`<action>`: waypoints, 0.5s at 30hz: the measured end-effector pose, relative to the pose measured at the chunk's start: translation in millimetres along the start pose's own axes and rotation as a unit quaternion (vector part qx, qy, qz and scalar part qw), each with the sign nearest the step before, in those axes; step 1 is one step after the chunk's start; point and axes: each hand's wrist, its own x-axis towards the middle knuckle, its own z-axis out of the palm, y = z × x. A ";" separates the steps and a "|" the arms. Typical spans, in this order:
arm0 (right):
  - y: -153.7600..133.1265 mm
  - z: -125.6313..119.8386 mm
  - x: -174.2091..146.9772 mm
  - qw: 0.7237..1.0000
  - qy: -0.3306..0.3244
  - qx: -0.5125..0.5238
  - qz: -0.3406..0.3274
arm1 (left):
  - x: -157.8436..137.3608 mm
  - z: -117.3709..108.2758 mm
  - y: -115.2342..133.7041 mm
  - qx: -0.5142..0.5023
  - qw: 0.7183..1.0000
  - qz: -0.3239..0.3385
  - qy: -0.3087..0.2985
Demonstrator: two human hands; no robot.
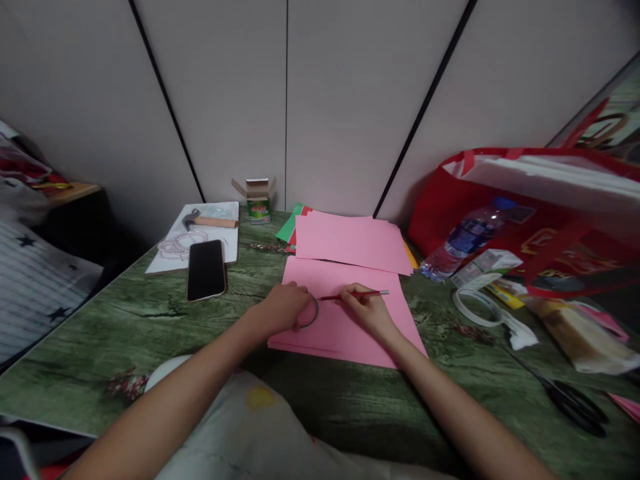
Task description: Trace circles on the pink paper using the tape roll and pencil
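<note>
Pink paper sheets (350, 343) lie on the green table in front of me. My left hand (286, 308) is closed on a thin dark ring (317, 313) that rests on the left part of the top sheet; pink shows inside the rim. Just to its right, my right hand (367, 310) grips a red pencil (374, 294). The pencil's tip points left and comes close to the ring's edge; whether it touches the paper I cannot tell. More pink sheets (350, 240) are stacked behind, with green, red and yellow ones partly hidden underneath.
A phone (207, 270) and a hammer (215, 222) on a white board (160, 262) are at left, near a small open box (259, 203). At right are a bottle (463, 240), a red bag (435, 193), a tape roll (463, 308) and scissors (570, 400).
</note>
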 end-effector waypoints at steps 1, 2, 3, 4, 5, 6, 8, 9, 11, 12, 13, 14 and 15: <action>-1.5 -0.4 -4.2 1.000 -0.001 -0.002 -0.003 | 0.6 -0.2 0.2 0.002 1.000 0.002 0.000; -2.8 -0.4 -8.5 1.000 -0.001 -0.002 -0.005 | 1.2 -0.4 0.5 0.005 1.000 0.005 0.000; -4.1 -0.1 -12.9 1.000 -0.002 -0.004 -0.006 | 1.7 -0.6 0.8 0.009 1.000 0.009 0.000; -5.2 0.5 -17.4 1.000 -0.001 -0.008 -0.006 | 2.3 -0.8 1.2 0.012 1.000 0.012 0.000; -6.2 1.2 -21.8 1.000 -0.002 -0.015 -0.005 | 2.8 -1.1 1.5 0.015 1.000 0.014 -0.001; -7.1 1.8 -26.1 1.000 -0.006 -0.024 -0.004 | 3.3 -1.2 1.7 0.019 1.000 0.016 -0.002; -9.5 2.8 -34.6 0.999 -0.022 -0.042 -0.005 | 4.3 -1.3 1.7 0.025 0.999 0.020 -0.003; -11.2 3.0 -38.6 0.998 -0.032 -0.050 -0.008 | 4.8 -1.3 1.5 0.027 0.999 0.023 -0.002; -16.4 3.3 -46.3 0.996 -0.052 -0.070 -0.019 | 5.4 -1.4 0.7 0.029 0.999 0.028 0.000; -19.8 3.6 -49.8 0.995 -0.059 -0.082 -0.025 | 5.5 -1.7 0.2 0.029 0.999 0.030 -0.001; -23.7 4.2 -53.1 0.993 -0.066 -0.095 -0.032 | 5.4 -2.2 -0.3 0.029 0.999 0.031 -0.002; -27.8 5.3 -56.1 0.991 -0.072 -0.106 -0.037 | 5.2 -2.9 -0.7 0.030 0.999 0.031 -0.004; -31.9 6.9 -58.7 0.990 -0.076 -0.114 -0.041 | 4.9 -3.7 -1.1 0.030 0.999 0.032 -0.006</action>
